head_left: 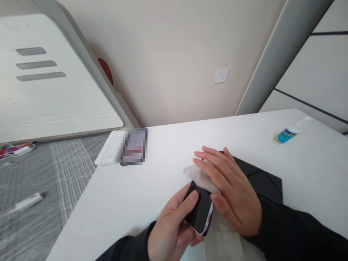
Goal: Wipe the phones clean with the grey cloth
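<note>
A dark-screened smartphone (199,210) is in my left hand (174,224), thumb pressed on its glass and fingers curled beneath. Over the phone's upper end lies a thin whitish wipe (201,177). My right hand (231,192) presses that wipe down with long, nearly straight fingers, its thumb along the phone's edge. Behind my right hand, a black folding cover (265,183) rests on the white table (163,181). A pale, see-through flat item (223,246) shows below the phone; I cannot tell its kind.
A spray bottle (288,134) with a blue label stands at the right. At the table's left edge lie a white ribbed case (110,148) and a pixelated, phone-shaped item (134,146). Beyond that edge, a white pen-like device (28,201) lies on grey striped fabric (78,159).
</note>
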`<state>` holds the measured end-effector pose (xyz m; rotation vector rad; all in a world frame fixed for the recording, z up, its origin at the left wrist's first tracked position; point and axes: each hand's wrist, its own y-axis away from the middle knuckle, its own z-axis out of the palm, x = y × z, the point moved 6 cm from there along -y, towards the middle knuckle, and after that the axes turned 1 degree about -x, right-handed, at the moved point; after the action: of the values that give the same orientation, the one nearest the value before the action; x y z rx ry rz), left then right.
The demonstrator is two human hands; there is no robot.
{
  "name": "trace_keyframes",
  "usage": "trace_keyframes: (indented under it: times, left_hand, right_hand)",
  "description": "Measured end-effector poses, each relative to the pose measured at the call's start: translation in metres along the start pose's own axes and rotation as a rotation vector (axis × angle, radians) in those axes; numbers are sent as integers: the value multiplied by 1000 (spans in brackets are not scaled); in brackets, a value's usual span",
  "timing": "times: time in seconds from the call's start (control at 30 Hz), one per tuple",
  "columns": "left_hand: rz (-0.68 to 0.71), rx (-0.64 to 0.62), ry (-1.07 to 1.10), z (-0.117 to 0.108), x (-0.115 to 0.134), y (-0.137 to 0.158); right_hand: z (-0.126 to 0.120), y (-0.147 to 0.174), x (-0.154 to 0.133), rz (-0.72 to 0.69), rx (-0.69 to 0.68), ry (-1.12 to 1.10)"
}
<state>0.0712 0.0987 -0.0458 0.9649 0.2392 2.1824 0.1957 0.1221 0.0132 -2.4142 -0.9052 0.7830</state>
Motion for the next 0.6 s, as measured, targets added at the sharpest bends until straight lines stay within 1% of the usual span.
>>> trace_keyframes:
  times: [0.07,0.1,0.17,0.27,0.33,0.4,0.5,0.57,0.6]
  left_hand:
    - [12,44,7,-5,-1,0]
    - [12,61,10,-7,-2,0]
    - [-2,75,10,-10,-3,0]
    - [-18,81,3,-11,-1,-2]
    - [-17,74,-2,-10,0,-2]
    - [-10,68,-1,-10,1,-2]
    - [2,90,7,-13,1,-2]
    - [-3,114,12,-17,0,-2]
    - [-9,120,14,-18,0,-2]
  right_hand:
    - [4,2,-14,-67,-3,-29]
    - [5,3,-16,-107,-8,-38]
    - [5,2,-10,-151,-38,-23]
    - [0,-2,12,-100,-67,38]
    - [-1,-3,16,-57,-67,48]
    - [1,-2,7,-54,-58,20]
    - [7,1,-14,-126,-58,-5]
    - [10,1,-17,-169,-84,1]
    - [11,1,-14,-165,-94,7]
